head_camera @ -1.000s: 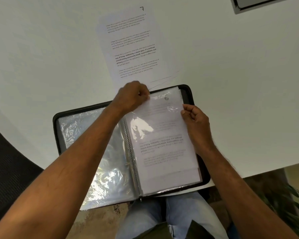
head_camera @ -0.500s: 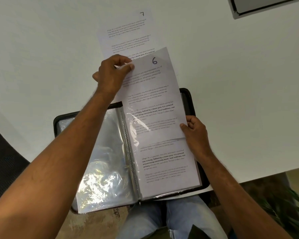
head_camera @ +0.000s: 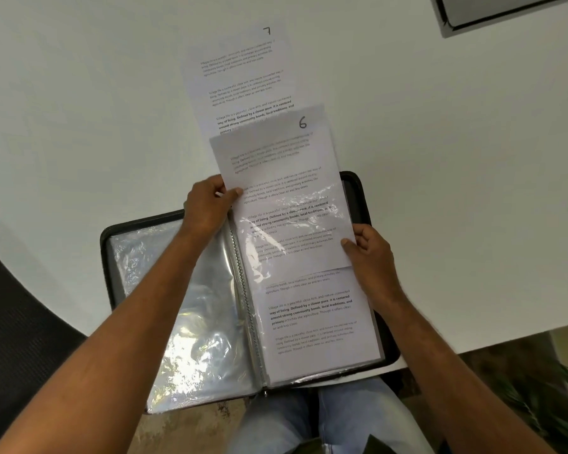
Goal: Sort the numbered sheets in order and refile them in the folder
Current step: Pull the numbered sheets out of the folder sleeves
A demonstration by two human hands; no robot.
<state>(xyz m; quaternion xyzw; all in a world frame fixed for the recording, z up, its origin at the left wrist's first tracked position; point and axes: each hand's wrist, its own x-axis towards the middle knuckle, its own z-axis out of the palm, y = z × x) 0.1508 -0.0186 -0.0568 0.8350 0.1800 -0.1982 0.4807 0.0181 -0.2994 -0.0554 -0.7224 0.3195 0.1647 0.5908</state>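
A black zip folder (head_camera: 358, 191) lies open at the near edge of the white table, with clear plastic sleeves (head_camera: 177, 306) on its left side. The sheet numbered 6 (head_camera: 286, 178) stands half out of the right-hand sleeve, its top past the folder's far edge. My left hand (head_camera: 207, 208) pinches this sheet's left edge near the folder's spine. My right hand (head_camera: 371, 257) holds its lower right corner, thumb on top. Another printed sheet (head_camera: 312, 316) stays in the sleeve underneath. The sheet numbered 7 (head_camera: 240, 73) lies flat on the table beyond, its lower part covered by sheet 6.
A dark-framed flat object (head_camera: 505, 11) sits at the table's far right. A dark chair (head_camera: 10, 322) is at my left and a green plant (head_camera: 538, 407) at lower right. My lap in jeans (head_camera: 309, 421) is under the folder's near edge.
Sheet 6 was pulled up out of the right sleeve by my left hand. That hand then slid from the sheet's top corner down its left edge. My right hand shifted lower on the right edge.
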